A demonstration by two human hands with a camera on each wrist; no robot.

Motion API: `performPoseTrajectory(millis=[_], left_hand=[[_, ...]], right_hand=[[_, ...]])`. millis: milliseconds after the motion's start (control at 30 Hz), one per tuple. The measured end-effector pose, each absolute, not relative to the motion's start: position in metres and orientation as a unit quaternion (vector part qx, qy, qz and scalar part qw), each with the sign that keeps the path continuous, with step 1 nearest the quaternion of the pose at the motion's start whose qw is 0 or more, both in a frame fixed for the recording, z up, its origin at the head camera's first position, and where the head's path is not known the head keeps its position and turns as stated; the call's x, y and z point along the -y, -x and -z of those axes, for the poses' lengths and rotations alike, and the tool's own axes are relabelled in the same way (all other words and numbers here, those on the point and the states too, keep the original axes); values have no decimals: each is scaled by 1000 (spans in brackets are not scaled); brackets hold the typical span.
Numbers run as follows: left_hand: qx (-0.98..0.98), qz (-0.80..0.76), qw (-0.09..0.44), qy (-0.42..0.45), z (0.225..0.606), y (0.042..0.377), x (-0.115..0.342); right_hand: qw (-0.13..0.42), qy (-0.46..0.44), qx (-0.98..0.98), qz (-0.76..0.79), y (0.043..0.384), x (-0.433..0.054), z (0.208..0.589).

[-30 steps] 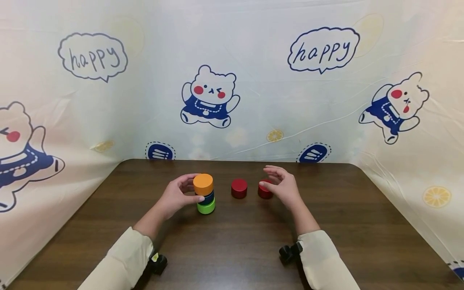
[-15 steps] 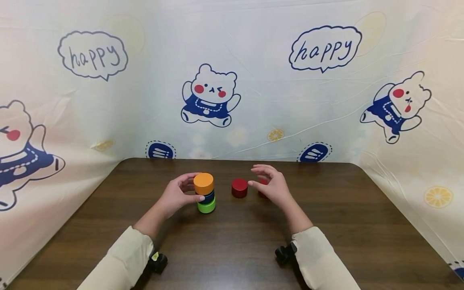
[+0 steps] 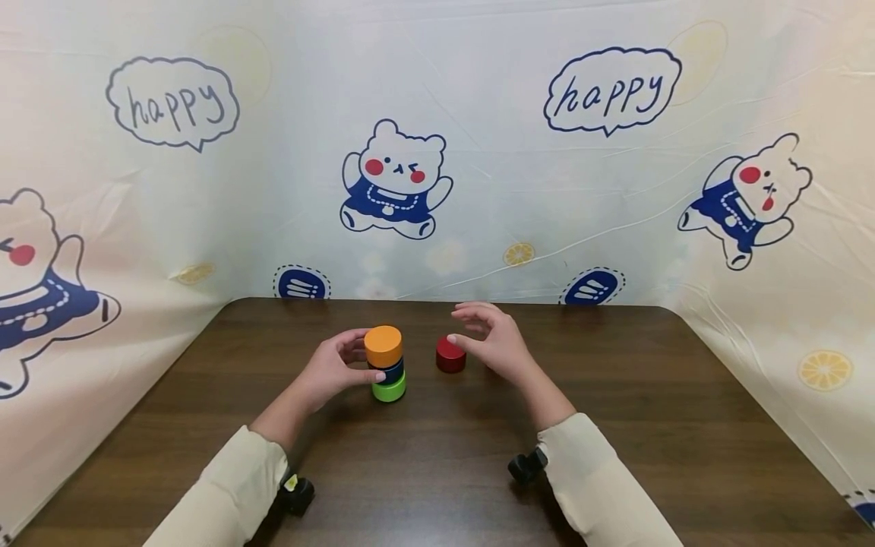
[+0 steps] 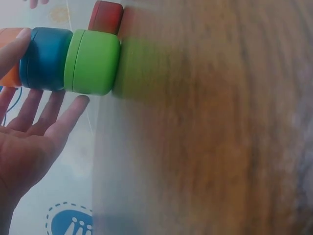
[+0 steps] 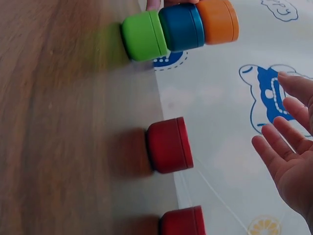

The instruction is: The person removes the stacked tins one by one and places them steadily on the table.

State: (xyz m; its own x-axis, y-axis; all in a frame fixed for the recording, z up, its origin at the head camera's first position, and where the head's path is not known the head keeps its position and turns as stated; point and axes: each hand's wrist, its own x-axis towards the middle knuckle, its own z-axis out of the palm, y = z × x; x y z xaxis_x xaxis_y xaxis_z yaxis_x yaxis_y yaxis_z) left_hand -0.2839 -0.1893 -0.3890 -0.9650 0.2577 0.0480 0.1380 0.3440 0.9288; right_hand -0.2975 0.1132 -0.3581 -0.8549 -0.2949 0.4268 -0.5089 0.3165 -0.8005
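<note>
Three small round seamed cylinders stand stacked on the table: green [image 3: 389, 390] at the bottom, dark blue [image 3: 393, 371] in the middle, orange [image 3: 383, 346] on top. My left hand [image 3: 335, 371] holds this stack from the left, its thumb across the blue one and its fingers behind. To the right stands a red cylinder [image 3: 451, 355]. Beside and above it hovers my right hand [image 3: 494, 342], fingers spread and grasping nothing, with the thumb overlapping its top in the head view. A second red cylinder [image 5: 183, 223] shows in the right wrist view; the right hand hides it in the head view.
All the cylinders are on a dark wooden table [image 3: 437, 463]. A pale cloth [image 3: 492, 175] printed with bears hangs behind the table and along its sides. A small black camera is strapped on each wrist, one at the left sleeve [image 3: 229, 475], one at the right sleeve [image 3: 601, 475].
My right hand has moved left, from the farther red cylinder to beside and above the nearer one, covering the farther one from view. The left hand and the stack have stayed put.
</note>
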Motion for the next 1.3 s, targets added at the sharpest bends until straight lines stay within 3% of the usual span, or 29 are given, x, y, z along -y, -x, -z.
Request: performPoseTrajectory(millis=[733, 1300], left_hand=[[-833, -535, 85, -114, 392, 286, 190], [-829, -539, 96, -115, 392, 287, 191]], right_hand=[[14, -298, 810, -504, 296, -67, 344], [-13, -302, 799, -520, 300, -43, 359]])
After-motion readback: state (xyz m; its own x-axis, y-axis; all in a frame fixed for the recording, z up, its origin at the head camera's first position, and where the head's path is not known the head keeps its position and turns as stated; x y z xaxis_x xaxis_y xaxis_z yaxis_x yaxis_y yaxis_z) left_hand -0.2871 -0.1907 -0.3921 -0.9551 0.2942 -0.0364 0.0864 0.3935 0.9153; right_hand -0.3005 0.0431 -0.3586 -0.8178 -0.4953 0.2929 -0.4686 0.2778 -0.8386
